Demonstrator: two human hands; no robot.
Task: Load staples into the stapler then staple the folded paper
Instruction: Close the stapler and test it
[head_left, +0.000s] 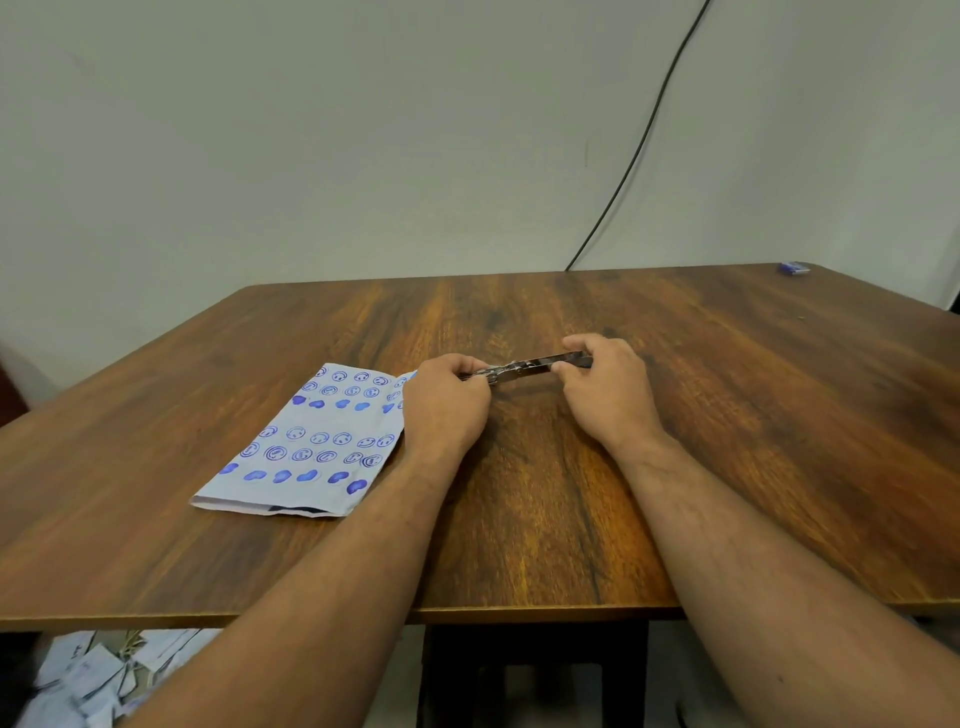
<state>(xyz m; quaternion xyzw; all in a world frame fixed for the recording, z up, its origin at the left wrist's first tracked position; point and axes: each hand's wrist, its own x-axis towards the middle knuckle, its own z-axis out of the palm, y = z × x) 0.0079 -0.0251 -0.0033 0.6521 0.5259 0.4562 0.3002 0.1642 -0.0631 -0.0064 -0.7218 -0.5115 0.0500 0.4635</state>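
A person sits at a wooden table (519, 493) and holds a metal stapler (524, 366) with both hands, a little above the table top near its middle. The stapler lies long and flat between the 2 hands, so it looks swung open, with its far end pointing to the right and a bit away from the person.

The left hand (445, 400) grips the left end of the stapler. Its fingers are curled around the metal and the thumb presses on it from the near side. The right hand (605, 384) grips the right end. Its fingers curl over the top of the bar and the thumb comes from below, so the end is pinched between them. Whether staples are inside the stapler I cannot tell, because the part is small and blurred.

The folded paper (306, 441) lies flat on the table just to the left of the left hand. It is white with rows of blue smiley stamps and blue heart shapes. The left hand covers its far right corner.

At the far right corner of the table there is a small blue box (793, 267), well apart from the hands. A black cable (644, 135) runs down the pale wall behind the table. Under the near left edge of the table, some scattered papers (88, 675) lie on the floor.
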